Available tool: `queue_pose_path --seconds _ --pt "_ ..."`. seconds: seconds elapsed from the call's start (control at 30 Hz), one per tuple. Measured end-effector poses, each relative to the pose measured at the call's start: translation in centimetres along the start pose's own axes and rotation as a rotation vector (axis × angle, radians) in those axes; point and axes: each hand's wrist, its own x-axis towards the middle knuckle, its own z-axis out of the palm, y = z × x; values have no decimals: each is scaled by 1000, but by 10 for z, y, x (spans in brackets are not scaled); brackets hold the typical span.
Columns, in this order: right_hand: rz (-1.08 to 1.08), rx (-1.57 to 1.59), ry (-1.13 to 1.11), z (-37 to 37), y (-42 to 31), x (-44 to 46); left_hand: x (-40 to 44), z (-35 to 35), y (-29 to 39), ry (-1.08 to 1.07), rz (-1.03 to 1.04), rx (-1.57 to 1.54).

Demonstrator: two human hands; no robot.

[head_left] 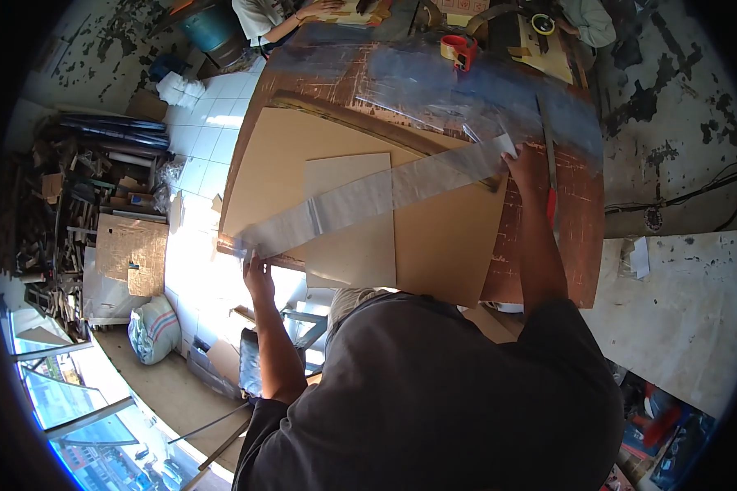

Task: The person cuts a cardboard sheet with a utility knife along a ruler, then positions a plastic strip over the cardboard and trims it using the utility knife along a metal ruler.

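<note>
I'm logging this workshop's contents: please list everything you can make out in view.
Table: 1, red-brown, centre
Large sheet: 1, tan, on table
Smaller board: 1, grey, on large sheet
Clear strip: 1, transparent, diagonally above smaller board
Bar: 1, dark brown, along large sheet's far edge
Plastic film: count unclear, bluish, table's far part
Tape dispenser: 1, red, table's far side
Long tool: 1, grey with red end, table's right
Container: 1, teal, top left
Sack: 1, white striped, left floor
Scrap pile: uncounted, mixed, left
Other people: 2, pale sleeves, beyond table
Left hand: 1, dark sleeve, strip's left end
Right hand: 1, dark sleeve, strip's right end
</note>
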Motion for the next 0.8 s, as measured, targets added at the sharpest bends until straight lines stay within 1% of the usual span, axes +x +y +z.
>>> queue_pose_path --seconds 0.03,0.07,0.1,0.13,0.17,0.23,0.3,0.37,0.43,0.47,0.53,0.57,0.6,0.63,0.67,0.73,0.77,0.8 --pt "1 -71 -78 -9 -4 2 -1 -2 -1 -76 79 187" --pt "-2 -75 -79 -10 -9 2 -2 -2 -4 -118 111 279" --pt "36 -95 -130 -13 -14 3 -3 -2 -7 -158 147 370" --pt "77 -115 -179 -13 -12 4 -7 1 -7 -156 132 357" --pt "82 -124 -178 -14 -10 7 -10 5 -6 -157 118 344" --pt "85 -109 -306 -13 -4 13 -18 16 -4 -167 98 326" --pt "100 -116 -289 -1 9 24 -25 26 1 -114 -28 199" --pt "109 -116 -273 2 11 26 -25 28 2 -116 -47 219" --pt "100 -10 -214 5 12 26 -21 22 0 -115 -65 241" --pt "102 -11 -211 8 14 28 -14 15 -4 -104 -44 294" --pt "103 337 -260 15 17 32 -6 12 -12 -93 -25 348" --pt "105 336 -262 5 8 26 -5 18 -15 227 34 384" --pt "111 437 -248 -18 -17 14 -6 23 -18 550 97 415" --pt "115 539 -232 -41 -43 2 -18 36 -9 540 133 425" --pt "114 543 -235 -57 -64 -7 -20 41 -18 503 225 398" --pt "35 602 -207 -86 -102 -26 -51 79 -8 156 92 321" --pt "36 605 -209 -98 -123 -36 -70 103 -7 -72 23 292" --pt "-9 687 -231 -109 -145 -46 -89 128 -8 -301 -45 260"
